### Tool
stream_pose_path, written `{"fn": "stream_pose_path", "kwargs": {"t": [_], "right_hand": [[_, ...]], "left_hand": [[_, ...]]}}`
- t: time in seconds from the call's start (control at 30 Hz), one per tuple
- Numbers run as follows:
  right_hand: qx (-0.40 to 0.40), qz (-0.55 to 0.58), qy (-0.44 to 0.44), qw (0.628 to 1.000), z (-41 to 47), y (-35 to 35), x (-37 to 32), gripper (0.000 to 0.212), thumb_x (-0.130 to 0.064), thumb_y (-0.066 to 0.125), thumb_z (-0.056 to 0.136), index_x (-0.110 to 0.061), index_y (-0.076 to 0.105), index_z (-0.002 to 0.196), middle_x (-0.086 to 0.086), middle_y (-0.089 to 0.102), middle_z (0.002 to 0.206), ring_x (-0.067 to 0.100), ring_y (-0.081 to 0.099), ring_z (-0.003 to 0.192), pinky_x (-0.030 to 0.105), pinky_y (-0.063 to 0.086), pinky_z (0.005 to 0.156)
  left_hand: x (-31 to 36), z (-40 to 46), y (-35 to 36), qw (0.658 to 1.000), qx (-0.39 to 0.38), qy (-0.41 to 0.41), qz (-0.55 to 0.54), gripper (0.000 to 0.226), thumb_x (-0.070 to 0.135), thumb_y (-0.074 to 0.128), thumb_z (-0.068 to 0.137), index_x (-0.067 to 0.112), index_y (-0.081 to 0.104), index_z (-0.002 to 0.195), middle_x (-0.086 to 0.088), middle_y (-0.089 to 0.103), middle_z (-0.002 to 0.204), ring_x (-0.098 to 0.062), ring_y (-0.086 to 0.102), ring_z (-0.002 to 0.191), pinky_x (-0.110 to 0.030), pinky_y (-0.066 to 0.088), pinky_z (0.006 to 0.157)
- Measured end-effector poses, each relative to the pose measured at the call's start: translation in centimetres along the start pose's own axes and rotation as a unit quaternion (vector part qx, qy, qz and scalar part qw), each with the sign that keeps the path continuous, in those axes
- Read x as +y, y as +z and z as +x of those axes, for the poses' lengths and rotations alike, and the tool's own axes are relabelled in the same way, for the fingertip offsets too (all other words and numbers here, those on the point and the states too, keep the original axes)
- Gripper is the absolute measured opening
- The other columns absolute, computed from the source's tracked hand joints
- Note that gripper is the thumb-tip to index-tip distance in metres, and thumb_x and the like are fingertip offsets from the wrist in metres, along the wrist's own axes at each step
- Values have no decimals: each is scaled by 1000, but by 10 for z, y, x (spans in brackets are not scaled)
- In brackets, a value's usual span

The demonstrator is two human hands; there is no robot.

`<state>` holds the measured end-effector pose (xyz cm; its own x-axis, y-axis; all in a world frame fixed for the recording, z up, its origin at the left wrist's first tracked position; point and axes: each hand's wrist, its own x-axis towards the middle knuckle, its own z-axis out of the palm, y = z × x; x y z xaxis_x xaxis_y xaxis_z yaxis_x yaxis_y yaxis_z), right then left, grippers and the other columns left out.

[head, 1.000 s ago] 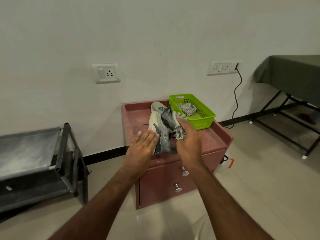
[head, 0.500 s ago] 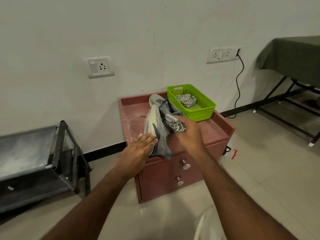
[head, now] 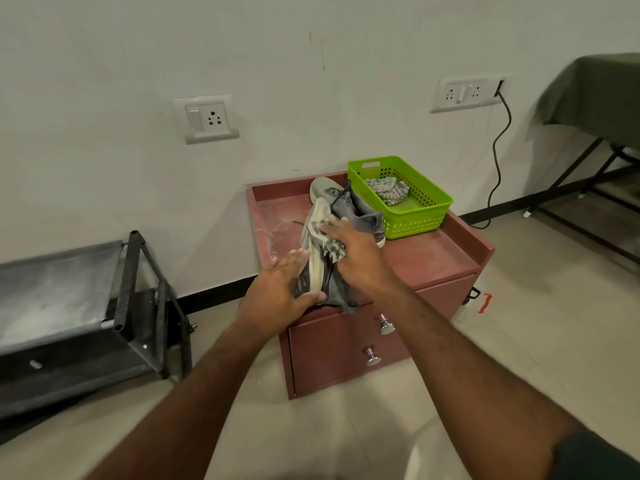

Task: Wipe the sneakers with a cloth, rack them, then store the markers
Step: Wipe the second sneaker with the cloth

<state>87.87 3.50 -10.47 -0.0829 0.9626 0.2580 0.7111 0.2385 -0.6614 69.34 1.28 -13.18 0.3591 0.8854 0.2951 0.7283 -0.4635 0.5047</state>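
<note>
Two sneakers are on the red cabinet (head: 433,261), my landmark. One sneaker (head: 313,251) is tipped on its side at the cabinet's front edge, its heel overhanging the drawers; the second sneaker (head: 349,206) lies behind it, toward the wall, just beside the green basket (head: 419,216) at the cabinet's back right corner.

My left hand (head: 284,292) braces the near shoe: fingers straight along its sole side, thumb under the heel end. My right hand (head: 360,254) presses a striped cloth (head: 332,249) onto the upper; the fingers lie fairly flat on top of the cloth, but I cannot tell whether the thumb pinches it underneath.

Since a second ago the cloth hand has travelled from the shoe's middle toward its toe, and the left hand has slid from the cabinet top onto the heel, so the shoe is now propped steeper. I read that as a wiping stroke under way on the first sneaker.

The other sneaker looks untouched, and the black rack (head: 138,296) left of the cabinet holds no shoes. A second rag (head: 388,190) sits in the basket. I see no markers from here, so most of the task remains.
</note>
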Motion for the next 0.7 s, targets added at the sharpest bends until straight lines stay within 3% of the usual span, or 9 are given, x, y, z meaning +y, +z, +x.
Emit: {"fn": "stream_pose_path", "kwargs": {"t": [0.07,0.2,0.33,0.4,0.43,0.5,0.57,0.63,0.7], "right_hand": [[-41,-39,1,998,3,4,-6,79,19,44,74,-19,53,143,5,43,154,21,32,147,35,28,120],[-118,-75,-11,990,-7,-13,-16,77,12,46,74,-31,59,136,0,58,142,18,52,131,27,44,105],[-183,22,-18,983,-37,-27,-10,66,12,52,72,-33,73,116,-7,73,113,10,68,105,36,57,90],[-131,140,14,981,-45,-28,-8,63,18,49,70,-23,75,112,-4,75,105,14,70,101,40,58,90],[-68,184,31,980,-42,-29,-7,62,16,50,70,-22,74,113,-3,76,105,16,70,101,44,58,90],[83,151,36,984,-28,-27,-4,65,12,54,70,-26,70,119,-6,74,111,13,68,106,41,56,93],[175,61,42,982,-15,-22,-4,74,16,50,68,-23,67,128,-4,69,123,11,62,116,28,50,101],[115,25,48,992,-10,-13,-10,76,19,47,70,-20,62,134,0,62,135,13,54,129,17,40,106],[-25,-14,18,999,-12,-5,-16,77,18,45,71,-22,61,135,1,57,143,14,47,136,20,35,111]], "left_hand": [[0,-1,-1,1000,-1,-16,8,88,52,74,83,20,33,155,-3,34,160,-15,25,150,-28,10,123],[9,-4,-9,998,-6,-49,30,84,50,73,84,19,37,153,-2,36,159,-22,25,149,-32,14,121],[8,-4,-13,997,-3,-51,58,83,58,72,81,22,43,149,-2,43,155,-24,39,142,-39,26,119],[7,-4,-11,996,-10,-61,67,86,60,71,81,24,38,152,-1,38,158,-23,36,144,-39,24,121],[7,-3,-11,995,-21,-74,59,90,59,73,79,27,34,154,1,34,160,-21,31,146,-38,21,122],[4,-1,-9,996,-39,-72,44,100,63,75,74,32,25,156,5,27,163,-19,24,150,-40,20,123],[-1,2,-7,996,-54,-62,43,106,64,76,72,35,20,157,7,24,164,-17,20,152,-42,21,123],[-2,2,-7,995,-63,-60,38,105,58,78,74,33,19,158,6,23,165,-14,18,152,-40,19,124],[0,1,-10,996,-55,-59,42,104,53,80,76,28,21,158,3,24,164,-16,20,151,-37,18,124]]}}
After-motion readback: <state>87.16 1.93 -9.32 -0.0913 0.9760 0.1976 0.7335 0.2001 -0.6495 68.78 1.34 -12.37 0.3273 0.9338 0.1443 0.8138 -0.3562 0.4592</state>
